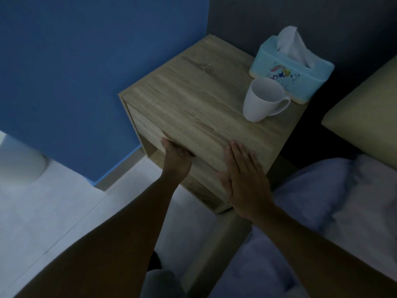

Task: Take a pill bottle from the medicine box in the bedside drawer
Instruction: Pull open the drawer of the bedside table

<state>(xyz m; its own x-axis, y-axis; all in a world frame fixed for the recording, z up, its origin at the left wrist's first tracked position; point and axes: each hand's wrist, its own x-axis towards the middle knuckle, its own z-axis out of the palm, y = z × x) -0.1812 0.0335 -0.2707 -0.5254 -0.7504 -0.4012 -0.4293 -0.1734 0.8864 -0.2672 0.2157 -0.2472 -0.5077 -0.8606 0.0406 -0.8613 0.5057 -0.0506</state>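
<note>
A light wooden bedside cabinet (202, 100) stands in the corner between a blue wall and the bed. Its drawer front (146, 127) faces left and looks closed. My left hand (176, 160) reaches under the cabinet top's front edge, fingers curled on the drawer's upper lip. My right hand (242, 179) lies flat, fingers together, on the near corner of the cabinet top. The medicine box and the pill bottle are hidden from view.
A white mug (262, 100) and a pale blue tissue box (294, 67) stand at the cabinet top's far right. A bed with a pale duvet (335, 201) and a beige headboard (365, 108) lies to the right. Light floor (43, 211) lies to the left.
</note>
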